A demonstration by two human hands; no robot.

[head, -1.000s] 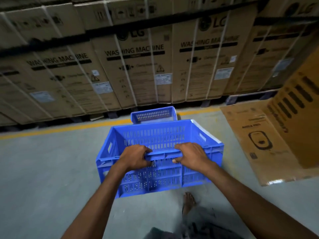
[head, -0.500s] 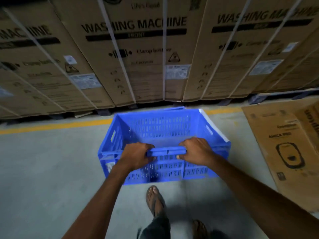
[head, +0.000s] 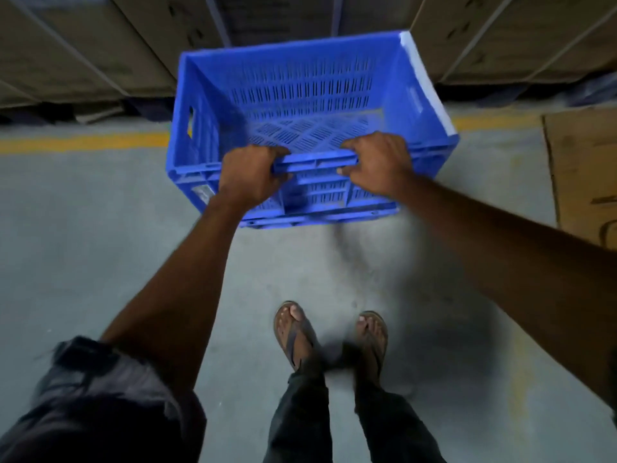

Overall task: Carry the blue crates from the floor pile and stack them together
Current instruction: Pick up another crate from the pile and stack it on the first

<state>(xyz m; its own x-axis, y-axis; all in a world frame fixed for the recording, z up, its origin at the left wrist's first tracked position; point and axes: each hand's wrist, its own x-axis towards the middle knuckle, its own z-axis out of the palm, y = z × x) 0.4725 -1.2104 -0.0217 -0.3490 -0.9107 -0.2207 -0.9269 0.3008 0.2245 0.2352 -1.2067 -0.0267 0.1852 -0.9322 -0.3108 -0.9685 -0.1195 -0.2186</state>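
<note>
A blue slotted plastic crate (head: 300,85) with nothing inside is in front of me, low over the grey floor, and hides whatever lies under it. My left hand (head: 250,175) grips its near rim on the left. My right hand (head: 377,162) grips the same rim on the right, fingers curled over the edge. The crate tilts slightly, its far wall toward the stacked boxes. No other blue crate shows at this moment.
Large cardboard boxes (head: 100,45) on pallets line the far side, right behind the crate. A yellow floor line (head: 83,142) runs in front of them. Flat cardboard (head: 584,168) lies at the right. My sandalled feet (head: 330,332) stand on grey concrete just behind the crate.
I have walked closer to the boxes and my view has tipped down. The crate has come lower in my hands. The second crate seen on the floor earlier is out of sight.
</note>
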